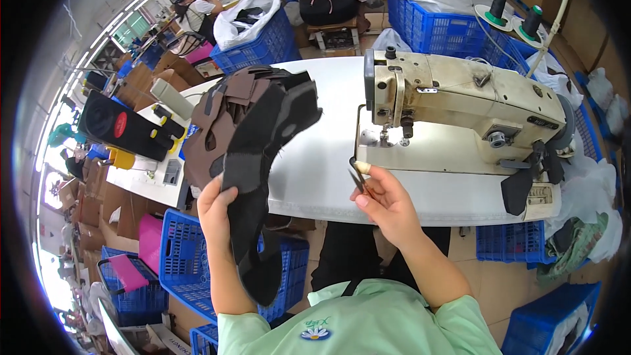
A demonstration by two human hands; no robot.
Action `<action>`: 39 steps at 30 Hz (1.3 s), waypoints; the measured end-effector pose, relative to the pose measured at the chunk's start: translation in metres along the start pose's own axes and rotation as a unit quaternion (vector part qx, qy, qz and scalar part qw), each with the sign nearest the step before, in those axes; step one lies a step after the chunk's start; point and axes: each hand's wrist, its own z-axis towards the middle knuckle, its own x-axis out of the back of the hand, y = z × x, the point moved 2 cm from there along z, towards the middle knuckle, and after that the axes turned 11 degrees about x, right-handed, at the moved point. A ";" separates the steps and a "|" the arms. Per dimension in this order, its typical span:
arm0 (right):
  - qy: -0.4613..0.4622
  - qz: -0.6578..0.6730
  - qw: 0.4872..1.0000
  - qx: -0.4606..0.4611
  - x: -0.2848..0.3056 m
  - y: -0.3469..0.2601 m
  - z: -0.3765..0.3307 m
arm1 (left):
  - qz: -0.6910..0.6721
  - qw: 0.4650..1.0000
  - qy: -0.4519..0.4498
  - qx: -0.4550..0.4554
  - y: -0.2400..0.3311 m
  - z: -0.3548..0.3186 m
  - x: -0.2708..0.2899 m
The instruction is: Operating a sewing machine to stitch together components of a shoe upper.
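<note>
My left hand [213, 207] pinches the edge of a long, curved black fabric piece [248, 167] between thumb and fingers. The piece stands up over the table's front edge, its lower end hanging past my forearm. A heap of brown and black cut pieces [213, 121] lies behind it on the table. In my right hand [391, 207] is a small pair of thread snips [358, 177], dark-bladed with a bit of orange; one finger wears a pale wrap. The snips are left of and in front of the sewing machine [460, 92], apart from the fabric.
The white sewing table [315, 190] spans the middle. Blue crates [187, 250] stand below left, and another blue crate [506, 243] is below right. Thread cones [497, 5] stand at the back right. A black box-shaped device [121, 121] sits at left. Other people work beyond the table.
</note>
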 end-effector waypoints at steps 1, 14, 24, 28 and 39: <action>-0.014 0.033 0.999 0.018 -0.007 -0.001 0.000 | 0.005 1.000 0.005 -0.002 0.001 -0.010 0.003; -0.029 0.047 0.993 0.107 -0.050 -0.010 0.005 | -0.037 0.999 -0.038 -0.007 -0.013 -0.077 0.007; 0.000 -0.059 0.978 0.202 -0.052 -0.006 -0.006 | -0.017 0.998 -0.064 -0.011 -0.017 -0.089 0.012; -0.001 -0.092 0.970 0.226 -0.054 -0.006 -0.010 | -0.030 0.998 -0.062 -0.010 -0.016 -0.093 0.012; 0.002 -0.088 0.969 0.229 -0.056 -0.011 -0.015 | -0.064 0.995 -0.071 0.003 -0.018 -0.099 0.013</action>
